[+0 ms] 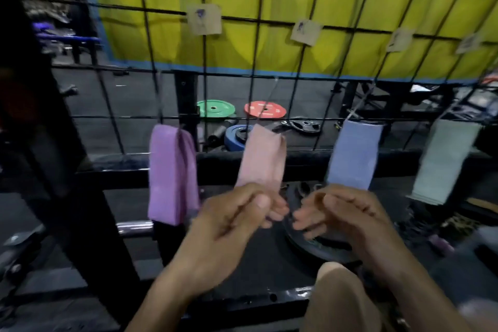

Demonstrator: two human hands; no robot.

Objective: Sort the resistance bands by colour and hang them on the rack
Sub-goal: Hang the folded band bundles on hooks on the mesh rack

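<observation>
Four resistance bands hang from hooks on a black wire grid rack (256,21): a purple band (172,175) at the left, a pink band (262,159), a blue band (353,153) and a pale green band (447,162) at the right. My left hand (237,213) pinches the lower end of the pink band between thumb and fingers. Just right of it, below the blue band, my right hand (339,213) has loosely curled fingers and holds nothing that I can see. The picture is blurred by motion.
Small paper tags (204,19) hang on the grid above each band. Behind the grid lie a green plate (215,108), a red plate (265,109) and a blue plate (237,136) on the dark floor. A black weight plate (310,245) and bar lie under my hands.
</observation>
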